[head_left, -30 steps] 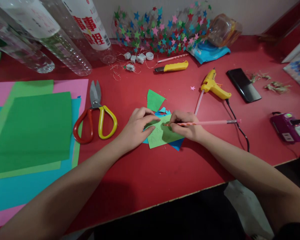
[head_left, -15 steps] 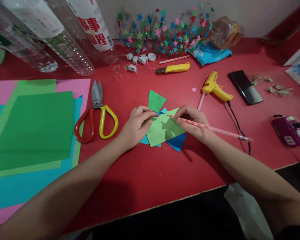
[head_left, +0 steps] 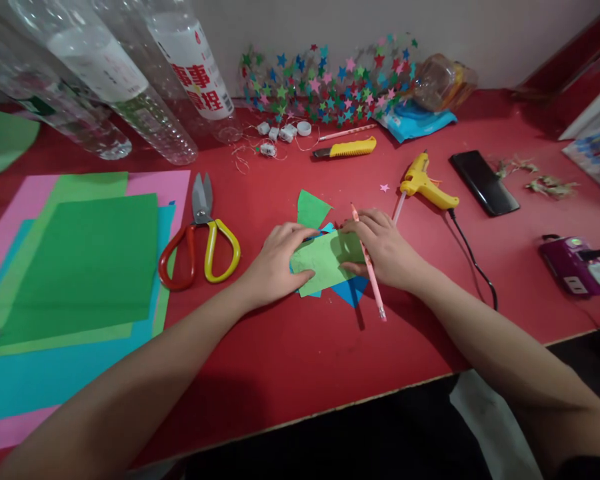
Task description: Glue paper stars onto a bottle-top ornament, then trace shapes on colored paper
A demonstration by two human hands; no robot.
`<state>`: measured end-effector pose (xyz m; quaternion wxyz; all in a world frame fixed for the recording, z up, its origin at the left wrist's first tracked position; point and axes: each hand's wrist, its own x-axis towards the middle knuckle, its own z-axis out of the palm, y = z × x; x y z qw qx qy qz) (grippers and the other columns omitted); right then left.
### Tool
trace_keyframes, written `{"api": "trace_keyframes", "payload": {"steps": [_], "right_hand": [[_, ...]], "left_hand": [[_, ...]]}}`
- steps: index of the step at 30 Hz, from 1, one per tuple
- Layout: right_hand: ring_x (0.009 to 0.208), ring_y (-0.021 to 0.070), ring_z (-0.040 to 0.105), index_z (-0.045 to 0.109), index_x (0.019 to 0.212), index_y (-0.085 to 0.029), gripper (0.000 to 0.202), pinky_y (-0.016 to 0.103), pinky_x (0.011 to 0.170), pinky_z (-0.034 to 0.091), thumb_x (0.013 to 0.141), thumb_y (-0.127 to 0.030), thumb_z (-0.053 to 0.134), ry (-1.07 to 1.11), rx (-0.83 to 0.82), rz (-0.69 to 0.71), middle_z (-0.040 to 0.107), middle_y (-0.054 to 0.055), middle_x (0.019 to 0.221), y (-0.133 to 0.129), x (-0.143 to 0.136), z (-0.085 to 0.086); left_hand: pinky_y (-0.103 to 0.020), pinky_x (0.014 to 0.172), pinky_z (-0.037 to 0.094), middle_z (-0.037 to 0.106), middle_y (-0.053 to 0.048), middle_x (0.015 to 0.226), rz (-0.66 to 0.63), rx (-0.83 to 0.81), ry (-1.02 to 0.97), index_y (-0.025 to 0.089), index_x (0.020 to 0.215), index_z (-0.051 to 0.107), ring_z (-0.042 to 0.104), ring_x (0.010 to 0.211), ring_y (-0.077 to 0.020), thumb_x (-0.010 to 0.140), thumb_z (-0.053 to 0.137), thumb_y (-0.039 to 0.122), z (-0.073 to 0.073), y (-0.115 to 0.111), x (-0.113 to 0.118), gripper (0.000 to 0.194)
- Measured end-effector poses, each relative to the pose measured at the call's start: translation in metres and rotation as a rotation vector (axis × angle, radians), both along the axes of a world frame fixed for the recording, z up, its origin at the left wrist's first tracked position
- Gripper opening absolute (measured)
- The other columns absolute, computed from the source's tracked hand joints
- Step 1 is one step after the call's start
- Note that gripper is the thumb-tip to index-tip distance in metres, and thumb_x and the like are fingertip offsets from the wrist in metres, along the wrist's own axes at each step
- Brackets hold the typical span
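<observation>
A light green paper piece [head_left: 327, 261] with faint pencil marks lies over blue scraps [head_left: 351, 291] on the red table. My left hand [head_left: 277, 263] grips its left end, thumb on top and fingers along the upper edge. At the right end, my right hand [head_left: 387, 253] holds the paper between thumb and fingers. A pink pencil [head_left: 373, 283] is also tucked in the right hand, its eraser end toward the table's front edge. Just above the paper is a darker green scrap [head_left: 313, 209].
Scissors [head_left: 201, 230] and stacked coloured sheets [head_left: 90, 260] lie left. Behind are bottles [head_left: 193, 67], a yellow cutter [head_left: 353, 147] and a star-covered clear object [head_left: 330, 83]. A glue gun [head_left: 425, 183], phone [head_left: 485, 182] and purple power adapter [head_left: 577, 265] sit right.
The pencil has swung from pointing at the paper to lying steeply across my right hand. My right fingers now grip the paper's right end. The view has shifted slightly.
</observation>
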<state>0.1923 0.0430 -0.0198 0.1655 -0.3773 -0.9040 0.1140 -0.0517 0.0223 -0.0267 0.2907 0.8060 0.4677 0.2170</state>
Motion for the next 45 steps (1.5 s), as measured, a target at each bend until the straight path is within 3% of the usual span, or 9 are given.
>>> {"api": "trace_keyframes", "payload": {"steps": [5, 11, 17, 26, 30, 36, 38, 41, 45], "right_hand": [[0.103, 0.0291, 0.049, 0.050, 0.112, -0.020, 0.037, 0.046, 0.090, 0.043, 0.079, -0.027, 0.064, 0.084, -0.057, -0.028, 0.054, 0.012, 0.107, -0.001, -0.001, 0.001], [0.081, 0.0171, 0.051, 0.050, 0.098, -0.023, 0.019, 0.031, 0.070, 0.043, 0.081, -0.013, 0.052, 0.441, -0.194, -0.072, 0.054, 0.004, 0.093, 0.003, -0.002, -0.001], [0.069, 0.0128, 0.047, 0.050, 0.093, -0.024, 0.018, 0.028, 0.061, 0.039, 0.079, -0.015, 0.056, 0.593, -0.362, -0.168, 0.054, 0.001, 0.087, 0.003, -0.002, -0.003], [0.073, 0.0136, 0.054, 0.056, 0.087, -0.021, 0.010, 0.027, 0.065, 0.041, 0.080, -0.016, 0.056, 0.454, -0.286, -0.106, 0.061, 0.001, 0.084, 0.000, -0.005, -0.001], [0.069, 0.0130, 0.054, 0.056, 0.084, -0.022, 0.008, 0.027, 0.063, 0.043, 0.077, -0.019, 0.060, 0.655, -0.410, -0.188, 0.058, -0.001, 0.077, 0.002, -0.003, 0.001], [0.073, 0.0132, 0.052, 0.053, 0.086, -0.025, 0.013, 0.028, 0.066, 0.043, 0.078, -0.016, 0.057, 1.027, -0.049, -0.520, 0.053, -0.002, 0.080, 0.018, 0.012, -0.002], [0.073, 0.0131, 0.052, 0.050, 0.090, -0.026, 0.015, 0.028, 0.065, 0.044, 0.079, -0.017, 0.056, 1.036, -0.034, -0.513, 0.052, -0.002, 0.082, 0.022, 0.014, -0.004], [0.076, 0.0137, 0.054, 0.050, 0.090, -0.026, 0.017, 0.028, 0.066, 0.046, 0.078, -0.017, 0.056, 0.988, -0.081, -0.501, 0.053, -0.001, 0.087, 0.023, 0.012, -0.004], [0.083, 0.0159, 0.057, 0.052, 0.092, -0.026, 0.021, 0.033, 0.073, 0.048, 0.075, -0.014, 0.056, 0.880, -0.131, -0.468, 0.057, 0.000, 0.091, 0.024, 0.007, -0.006]], "left_hand": [[-0.039, 0.091, 0.046, 0.055, -0.007, 0.110, 0.047, -0.055, -0.171, 0.021, 0.120, 0.053, 0.054, 0.099, -0.0199, 0.079, 0.058, 0.015, -0.001, 0.003, -0.003, 0.042], [-0.033, 0.081, 0.047, 0.062, -0.005, 0.101, 0.157, -0.176, -0.387, 0.019, 0.104, 0.062, 0.058, 0.089, -0.0169, 0.082, 0.054, 0.019, -0.002, 0.007, -0.005, 0.023], [-0.033, 0.080, 0.046, 0.063, -0.004, 0.091, 0.125, -0.174, -0.378, 0.017, 0.092, 0.065, 0.059, 0.089, -0.0179, 0.083, 0.056, 0.025, -0.002, 0.007, -0.005, 0.014], [-0.032, 0.074, 0.042, 0.056, -0.001, 0.076, 0.009, 0.018, -0.164, 0.018, 0.083, 0.062, 0.052, 0.079, -0.0166, 0.076, 0.052, 0.010, -0.004, 0.007, -0.006, 0.014], [-0.033, 0.079, 0.045, 0.061, -0.003, 0.085, 0.046, 0.017, -0.222, 0.018, 0.087, 0.063, 0.056, 0.085, -0.0176, 0.088, 0.051, 0.024, -0.006, 0.007, -0.004, 0.013], [-0.033, 0.078, 0.052, 0.065, -0.007, 0.100, 0.212, 0.008, -0.349, 0.017, 0.114, 0.055, 0.062, 0.087, -0.0170, 0.092, 0.047, 0.026, -0.011, 0.008, -0.004, 0.025], [-0.039, 0.088, 0.050, 0.064, -0.010, 0.113, 0.155, 0.074, -0.260, 0.018, 0.118, 0.055, 0.061, 0.100, -0.0201, 0.093, 0.048, 0.030, -0.011, 0.008, -0.005, 0.029], [-0.050, 0.107, 0.037, 0.055, -0.012, 0.136, 0.017, 0.189, -0.019, 0.018, 0.126, 0.054, 0.047, 0.128, -0.0278, 0.095, 0.046, 0.039, -0.012, 0.006, -0.004, 0.038], [-0.055, 0.110, 0.031, 0.050, -0.014, 0.141, 0.018, 0.260, 0.187, 0.017, 0.133, 0.050, 0.041, 0.132, -0.0325, 0.094, 0.044, 0.049, -0.014, 0.003, -0.002, 0.051]]}}
